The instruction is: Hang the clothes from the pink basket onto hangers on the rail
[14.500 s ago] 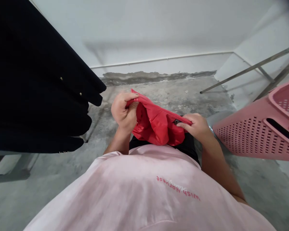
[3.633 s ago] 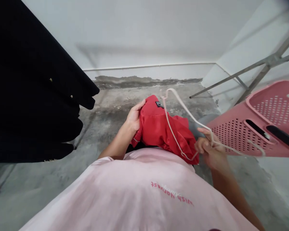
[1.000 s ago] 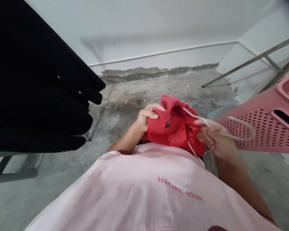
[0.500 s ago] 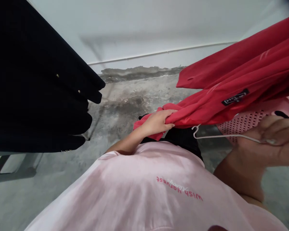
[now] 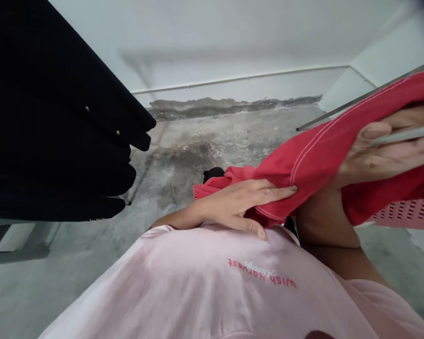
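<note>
Left fingers (image 5: 268, 194) flat and slightly spread on red garment (image 5: 314, 162), right fingers (image 5: 372, 131) curled around its cloth, white hanger (image 5: 406, 133) across them, pink T-shirt (image 5: 162, 282) printed "Wish Harvest"

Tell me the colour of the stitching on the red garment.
The stitching on the red garment is white, best seen in the head view.

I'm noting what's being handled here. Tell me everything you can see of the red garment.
The red garment is smooth, bright red fabric, bunched in folds, with double white stitching along one edge. It runs rightward from the person's waist. The left hand lies flat on it; the right hand clasps its far end.
</note>
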`<act>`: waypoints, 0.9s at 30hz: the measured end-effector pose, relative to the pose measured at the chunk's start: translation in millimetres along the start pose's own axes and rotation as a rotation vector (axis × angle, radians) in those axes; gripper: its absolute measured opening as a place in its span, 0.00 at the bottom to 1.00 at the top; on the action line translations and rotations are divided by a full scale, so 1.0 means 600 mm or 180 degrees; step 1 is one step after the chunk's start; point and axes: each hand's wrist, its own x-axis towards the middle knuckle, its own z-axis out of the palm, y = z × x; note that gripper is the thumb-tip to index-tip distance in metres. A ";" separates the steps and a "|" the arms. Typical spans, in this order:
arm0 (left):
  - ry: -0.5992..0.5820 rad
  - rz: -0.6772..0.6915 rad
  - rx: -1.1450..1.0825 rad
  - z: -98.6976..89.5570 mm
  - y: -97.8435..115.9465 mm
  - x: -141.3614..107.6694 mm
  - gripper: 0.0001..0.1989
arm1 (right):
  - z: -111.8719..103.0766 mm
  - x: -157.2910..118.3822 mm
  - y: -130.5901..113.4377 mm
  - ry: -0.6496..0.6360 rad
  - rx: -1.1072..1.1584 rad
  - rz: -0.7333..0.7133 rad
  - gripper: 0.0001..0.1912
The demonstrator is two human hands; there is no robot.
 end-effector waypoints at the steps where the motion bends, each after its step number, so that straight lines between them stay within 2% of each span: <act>1: -0.0015 -0.0159 -0.0042 0.007 -0.010 0.001 0.46 | 0.010 0.007 0.003 0.0245 0.0028 -0.0345 0.46; 3: 0.0052 -0.0593 -0.0041 0.023 -0.037 0.002 0.44 | 0.024 0.021 0.006 0.0589 0.0095 -0.0848 0.36; 5: 0.0264 -0.1103 0.0171 0.036 -0.068 0.001 0.39 | 0.027 0.036 0.005 0.0665 0.0224 -0.0999 0.21; 7: 0.0579 -0.1471 0.0516 0.043 -0.098 -0.003 0.32 | 0.022 0.053 0.001 0.0571 0.0498 -0.0814 0.13; 9: 0.0869 -0.1565 0.0781 0.042 -0.124 -0.008 0.27 | 0.012 0.067 -0.005 0.0482 0.0925 -0.0536 0.09; 12: 0.1099 -0.1578 0.0845 0.031 -0.147 -0.015 0.23 | -0.002 0.074 -0.023 0.0377 0.1511 0.0092 0.06; 14: 0.1329 -0.1674 0.0853 0.022 -0.150 -0.018 0.17 | -0.006 0.068 -0.039 0.0446 0.1756 0.0446 0.08; 16: 0.1825 -0.1616 0.0966 0.015 -0.147 -0.019 0.14 | -0.005 0.059 -0.054 0.0497 0.1840 0.0771 0.10; 19: 0.2803 -0.1208 0.1308 0.008 -0.141 -0.020 0.13 | 0.001 0.044 -0.068 0.0413 0.1824 0.1144 0.09; 21: 0.3186 -0.1032 0.1486 0.006 -0.142 -0.021 0.18 | 0.003 0.037 -0.070 0.0325 0.1879 0.1186 0.08; 24: 0.3274 -0.1006 0.1388 0.010 -0.153 -0.022 0.23 | -0.001 0.035 -0.067 0.0378 0.2027 0.1023 0.11; 27: 0.3060 -0.1110 0.1197 0.020 -0.172 -0.023 0.24 | -0.014 0.037 -0.067 0.0671 0.2042 0.0921 0.11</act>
